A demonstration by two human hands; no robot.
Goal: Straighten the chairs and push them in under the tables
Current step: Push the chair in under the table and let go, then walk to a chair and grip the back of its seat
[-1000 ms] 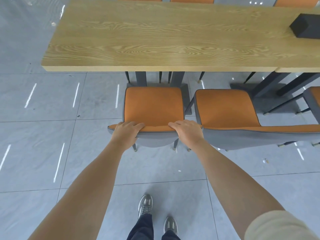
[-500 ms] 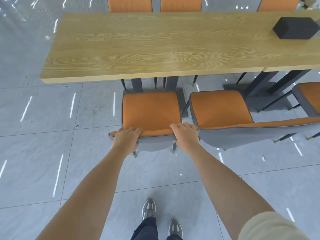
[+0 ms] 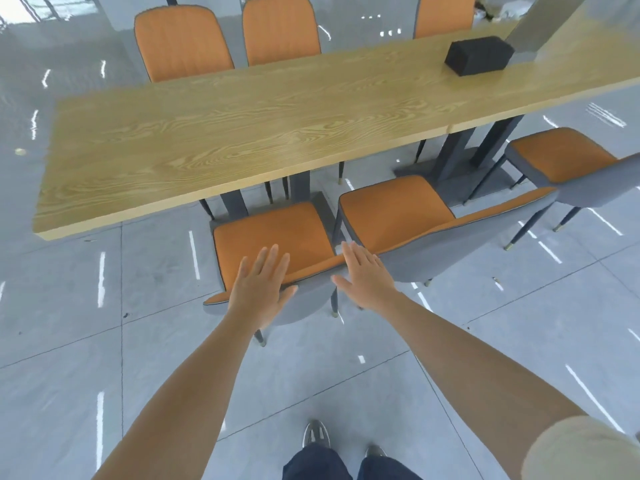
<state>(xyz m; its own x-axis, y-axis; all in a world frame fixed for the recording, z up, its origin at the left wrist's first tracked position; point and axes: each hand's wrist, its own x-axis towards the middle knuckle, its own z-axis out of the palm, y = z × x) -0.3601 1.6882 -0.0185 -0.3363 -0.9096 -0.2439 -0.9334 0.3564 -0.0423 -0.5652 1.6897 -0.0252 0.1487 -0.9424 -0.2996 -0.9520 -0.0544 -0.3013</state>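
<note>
An orange-seated chair (image 3: 273, 233) with a grey back stands at the near edge of the long wooden table (image 3: 214, 140), its seat mostly outside the tabletop. My left hand (image 3: 261, 284) hovers over the chair's backrest with fingers straight and spread. My right hand (image 3: 363, 273) is flat and spread beside the backrest's right end, holding nothing. A second orange chair (image 3: 394, 209) stands just to the right, turned at an angle, and a third (image 3: 557, 161) sits further right.
A black box (image 3: 479, 58) lies on the table's far right part. Three orange chair backs (image 3: 183, 43) line the table's far side. Dark table legs (image 3: 450, 157) stand under the tabletop. Grey tiled floor (image 3: 104, 341) surrounds me; my shoes (image 3: 315, 433) are below.
Both hands have let go of the chair's backrest and now have straight, spread fingers. My view has risen and tilted, showing the far chairs.
</note>
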